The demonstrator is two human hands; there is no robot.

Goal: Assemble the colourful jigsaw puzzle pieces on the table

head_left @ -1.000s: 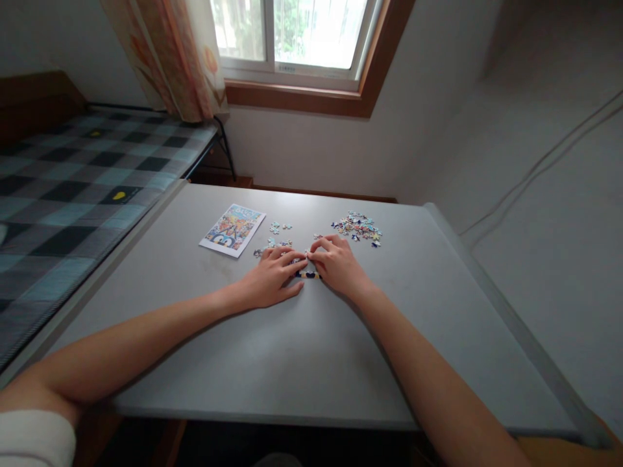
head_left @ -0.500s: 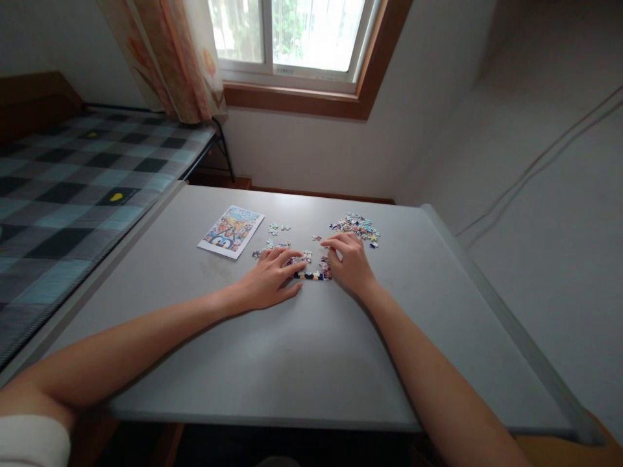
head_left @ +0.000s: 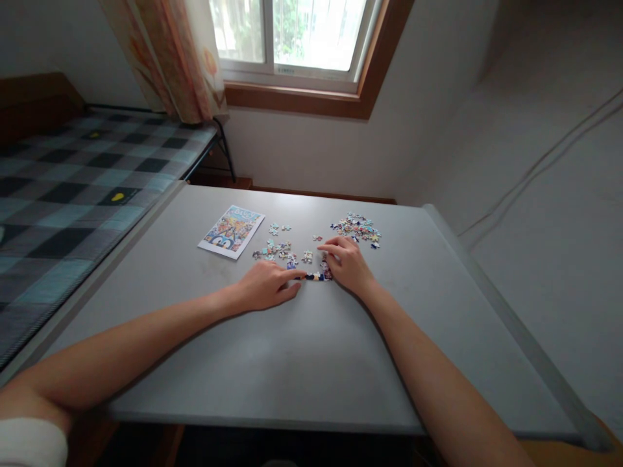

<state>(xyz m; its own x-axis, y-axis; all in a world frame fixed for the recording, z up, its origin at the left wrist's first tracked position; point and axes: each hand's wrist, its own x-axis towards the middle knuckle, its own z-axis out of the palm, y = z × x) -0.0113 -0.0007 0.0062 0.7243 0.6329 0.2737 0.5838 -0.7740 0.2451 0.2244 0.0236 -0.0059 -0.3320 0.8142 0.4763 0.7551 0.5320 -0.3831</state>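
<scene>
My left hand (head_left: 267,285) rests on the table with its index finger stretched onto a joined strip of puzzle pieces (head_left: 316,277). Its thumb lies apart below, and the other fingers are bent. At the strip's right end, my right hand (head_left: 348,263) leans over a short upright column of pieces (head_left: 325,264), index finger extended and the other fingers partly curled and hidden. No piece shows between the fingers of either hand. Just above the left index finger lie some bluish pieces (head_left: 291,261), and a pale joined piece (head_left: 307,257) sits between the hands.
A heap of loose pieces (head_left: 357,227) lies beyond my right hand. Sorted pieces (head_left: 272,249) lie beyond my left hand, near a printed picture sheet (head_left: 232,231). The grey table (head_left: 302,363) stands between a checked bed (head_left: 97,168) and the right wall.
My left hand has drawn its spread fingers back and bent them, leaving the index out and uncovering pieces above it. My right hand has shifted very slightly.
</scene>
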